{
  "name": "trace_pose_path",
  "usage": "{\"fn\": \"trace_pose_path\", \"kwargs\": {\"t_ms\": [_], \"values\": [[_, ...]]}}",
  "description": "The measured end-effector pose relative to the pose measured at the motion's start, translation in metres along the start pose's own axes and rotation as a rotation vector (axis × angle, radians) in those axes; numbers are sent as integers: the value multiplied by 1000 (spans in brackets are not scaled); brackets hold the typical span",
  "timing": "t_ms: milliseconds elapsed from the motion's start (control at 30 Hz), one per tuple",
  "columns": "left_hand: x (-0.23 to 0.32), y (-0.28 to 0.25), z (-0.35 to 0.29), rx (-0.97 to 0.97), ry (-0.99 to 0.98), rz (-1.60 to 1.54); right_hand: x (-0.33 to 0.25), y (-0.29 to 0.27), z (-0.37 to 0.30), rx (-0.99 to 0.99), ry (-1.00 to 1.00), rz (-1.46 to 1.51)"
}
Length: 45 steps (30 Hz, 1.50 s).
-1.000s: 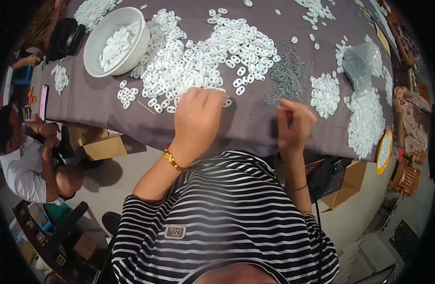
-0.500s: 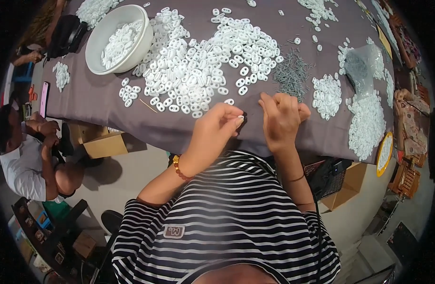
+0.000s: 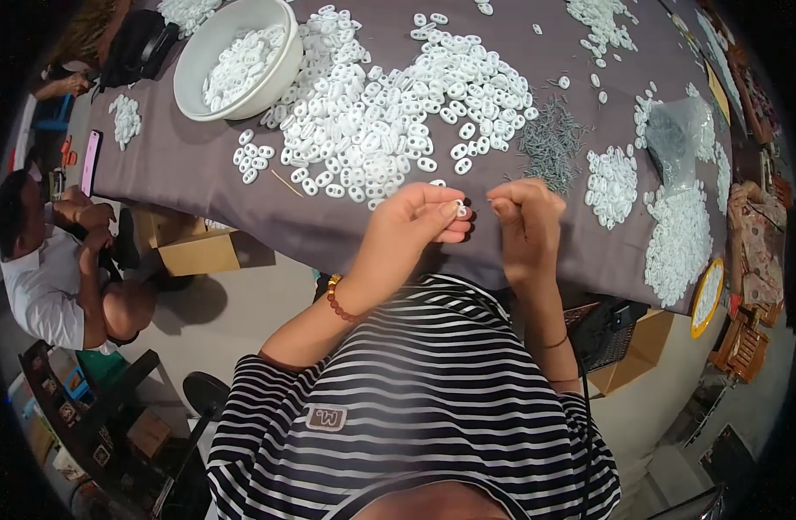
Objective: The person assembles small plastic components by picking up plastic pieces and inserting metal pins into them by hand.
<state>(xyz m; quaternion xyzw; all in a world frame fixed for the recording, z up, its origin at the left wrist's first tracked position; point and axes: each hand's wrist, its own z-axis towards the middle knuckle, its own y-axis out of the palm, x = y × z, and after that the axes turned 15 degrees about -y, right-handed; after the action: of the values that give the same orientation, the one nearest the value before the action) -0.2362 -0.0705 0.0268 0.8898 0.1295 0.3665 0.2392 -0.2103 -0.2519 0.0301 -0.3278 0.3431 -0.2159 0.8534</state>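
My left hand [image 3: 415, 224] pinches a small white oval piece with holes [image 3: 461, 208] between thumb and forefinger, just over the table's near edge. Close by on the right, my right hand [image 3: 529, 227] has its thumb and forefinger drawn together, pointing toward that piece. Whatever sits in the right fingertips is too small to make out. Beyond my hands spreads a large heap of white two-holed oval pieces [image 3: 354, 130]. A pile of small grey screws [image 3: 549, 143] lies just past my right hand.
A white bowl [image 3: 185, 82] of white pieces stands at the far left of the cloth-covered table [image 3: 207, 173]. More small white parts [image 3: 678, 243] and a clear plastic bag [image 3: 675, 147] lie right. A seated person [image 3: 55, 269] is at left. A thin wooden stick [image 3: 287, 184] lies near the heap.
My left hand has turned a little, showing more of the white piece. My right hand has rotated, its fingertips now directed at the left hand. The whole view has shifted slightly.
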Motion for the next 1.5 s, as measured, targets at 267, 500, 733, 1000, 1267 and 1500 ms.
{"fn": "trace_pose_path", "kwargs": {"t_ms": [267,500,733,1000,1267,1500], "values": [[-8,3,-1,40,151,49,-12,6,4,-61,-26,125],[-7,6,-4,169,245,264,-11,6,2,-100,-72,144],[-9,4,-4,285,398,533,-10,7,1,-135,-110,115],[-14,6,-2,216,289,285,-12,6,5,-129,-120,103],[-12,3,0,52,187,-45,-20,2,15,-28,209,349],[-15,0,0,80,168,12,-14,11,9,-70,116,294]]}}
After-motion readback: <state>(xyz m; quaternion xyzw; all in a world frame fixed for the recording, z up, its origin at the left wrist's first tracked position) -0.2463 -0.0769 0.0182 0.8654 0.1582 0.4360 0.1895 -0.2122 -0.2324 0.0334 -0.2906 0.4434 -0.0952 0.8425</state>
